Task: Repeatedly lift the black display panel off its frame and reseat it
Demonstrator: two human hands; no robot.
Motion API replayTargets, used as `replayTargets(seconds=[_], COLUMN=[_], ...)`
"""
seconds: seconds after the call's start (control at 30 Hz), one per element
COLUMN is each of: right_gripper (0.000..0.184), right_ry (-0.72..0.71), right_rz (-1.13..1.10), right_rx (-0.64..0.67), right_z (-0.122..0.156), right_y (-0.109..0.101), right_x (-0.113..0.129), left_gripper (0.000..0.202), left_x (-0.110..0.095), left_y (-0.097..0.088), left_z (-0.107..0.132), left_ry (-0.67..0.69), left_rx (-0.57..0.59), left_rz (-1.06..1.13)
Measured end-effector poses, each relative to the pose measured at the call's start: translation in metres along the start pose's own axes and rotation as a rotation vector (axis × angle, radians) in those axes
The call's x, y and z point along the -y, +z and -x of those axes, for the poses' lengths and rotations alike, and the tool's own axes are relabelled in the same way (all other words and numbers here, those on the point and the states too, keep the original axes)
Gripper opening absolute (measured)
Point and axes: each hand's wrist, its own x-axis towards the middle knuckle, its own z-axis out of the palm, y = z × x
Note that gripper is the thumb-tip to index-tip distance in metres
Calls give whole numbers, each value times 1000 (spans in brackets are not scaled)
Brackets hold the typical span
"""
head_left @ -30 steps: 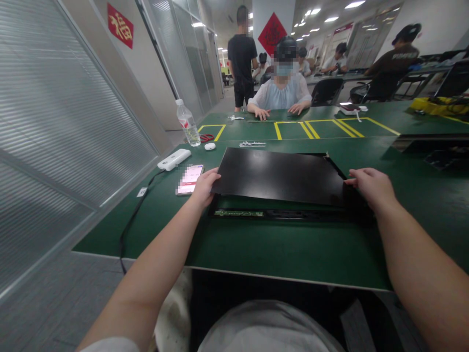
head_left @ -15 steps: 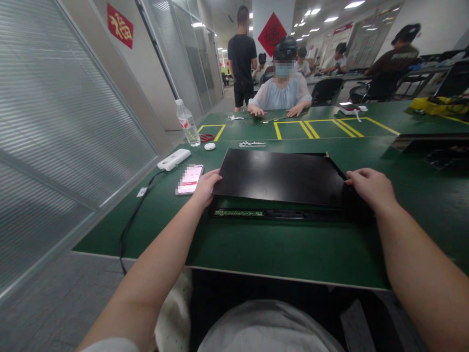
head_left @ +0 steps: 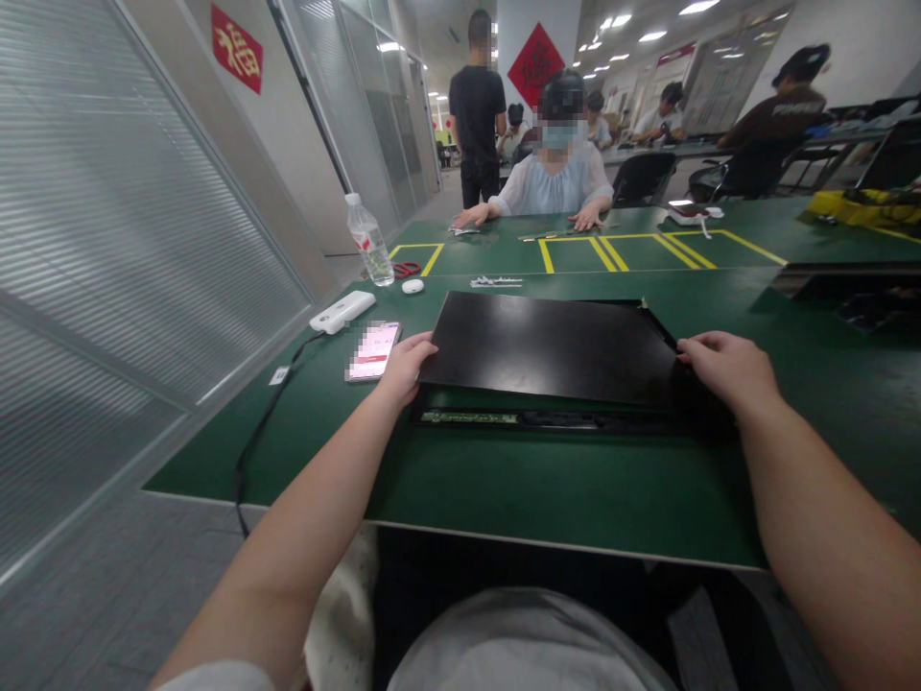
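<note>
A large flat black panel [head_left: 554, 345] lies in front of me on the green table [head_left: 547, 489], its near edge lifted a little above a black frame with a green circuit strip [head_left: 467, 418]. My left hand [head_left: 403, 367] grips the panel's near left corner, fingers curled over its edge. My right hand [head_left: 726, 367] is closed on the near right corner in the same way.
A phone [head_left: 372, 350], a white power bank [head_left: 342, 312] with a black cable, a water bottle [head_left: 368, 242], red scissors [head_left: 405, 270] and a small white part [head_left: 495, 282] lie on the table's left and far side. A seated person [head_left: 554, 173] works opposite; others stand or sit behind.
The panel's near edge has sunk slightly toward the frame, both hands still on its corners. The person opposite has spread their hands wider apart.
</note>
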Motion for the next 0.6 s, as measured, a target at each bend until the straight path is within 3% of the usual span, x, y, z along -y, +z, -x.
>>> replayTargets(seconds=[0.2, 0.37, 0.6], right_gripper=[23, 22, 19], right_ry=[22, 28, 37], right_rz=[167, 87, 127], right_rx=[1, 57, -13], right_z=[3, 8, 7], right_y=[-1, -2, -3], right_x=[7, 15, 13], left_gripper=[33, 37, 34], left_x=[-1, 0, 1], left_y=[2, 1, 1], left_z=[2, 2, 0], left_ry=[-17, -23, -34], left_rx=[-16, 24, 10], left_rz=[10, -30, -33])
